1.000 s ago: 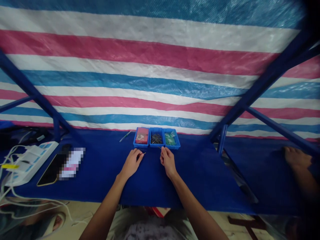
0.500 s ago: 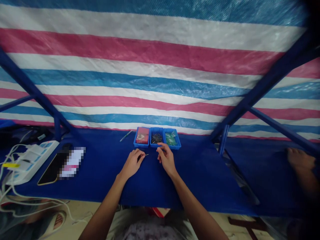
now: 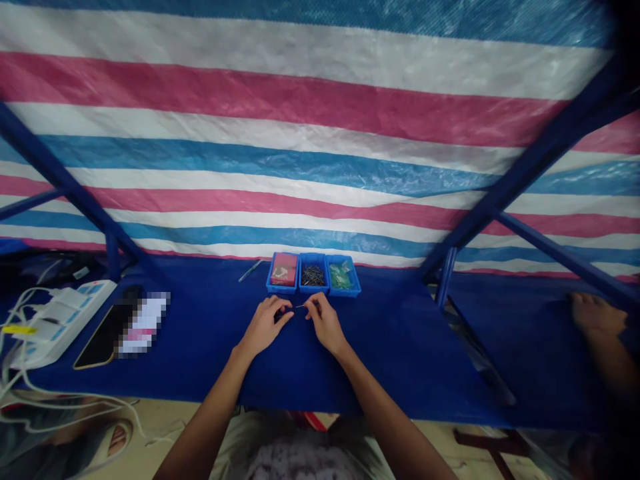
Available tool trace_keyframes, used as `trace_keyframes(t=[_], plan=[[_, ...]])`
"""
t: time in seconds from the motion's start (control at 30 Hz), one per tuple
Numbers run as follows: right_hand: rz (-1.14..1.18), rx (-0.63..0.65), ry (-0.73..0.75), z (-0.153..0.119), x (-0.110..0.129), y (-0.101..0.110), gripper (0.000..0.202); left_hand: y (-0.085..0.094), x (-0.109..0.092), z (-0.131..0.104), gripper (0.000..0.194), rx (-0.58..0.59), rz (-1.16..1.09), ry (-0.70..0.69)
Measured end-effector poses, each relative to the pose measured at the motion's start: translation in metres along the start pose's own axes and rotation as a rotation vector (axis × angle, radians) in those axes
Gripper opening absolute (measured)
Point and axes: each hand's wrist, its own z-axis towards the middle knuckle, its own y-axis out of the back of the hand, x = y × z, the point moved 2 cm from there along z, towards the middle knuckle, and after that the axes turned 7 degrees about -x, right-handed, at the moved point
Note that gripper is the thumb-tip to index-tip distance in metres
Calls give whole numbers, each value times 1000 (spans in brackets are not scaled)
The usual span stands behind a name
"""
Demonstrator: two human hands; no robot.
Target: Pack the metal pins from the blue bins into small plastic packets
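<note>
My right hand (image 3: pixel 325 323) pinches a thin metal pin (image 3: pixel 300 306) between thumb and fingertips. The pin points left, toward my left hand (image 3: pixel 265 325). A small gap shows between the thumb and curled fingers of my left hand, and I see nothing held there. Just beyond both hands, three blue bins stand side by side. Many small dark metal pieces lie in the middle bin (image 3: pixel 314 291). The left bin (image 3: pixel 283 290) has a reddish-pink packet inside, and the right bin (image 3: pixel 345 292) has green pieces with clear plastic.
A thin pen-like tool (image 3: pixel 250 271) lies left of the bins. Farther left are a phone (image 3: pixel 107 333), a blurred-out sheet (image 3: pixel 145 323) and a white power strip (image 3: pixel 70 320) with cables. Blue frame bars flank the table (image 3: pixel 395 360). Another person's hand (image 3: pixel 597 313) rests at far right.
The pin has passed from my left fingertips to my right hand. My right hand moved left toward the left one and closed on it; the left thumb and fingers parted.
</note>
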Motion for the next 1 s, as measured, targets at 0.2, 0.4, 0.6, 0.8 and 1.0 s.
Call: trace_keyframes(t=[0.2,0.4,0.6,0.8,1.0], plan=[[361,-67,-199,3,-8,2,33,4,2,4,23,-111,-75,55],[416,-175,-241,3,-9,8,35,28,5,-5,31,-103,86,43],[371,-237,-221,6,-13,8,34,44,25,-42,40,-48,315,105],[317,-235,-223,6,-16,6,33,39,29,-46,28,-48,184,116],[293,-224,-219,6,-17,7,33,31,18,-33,20,-57,102,127]])
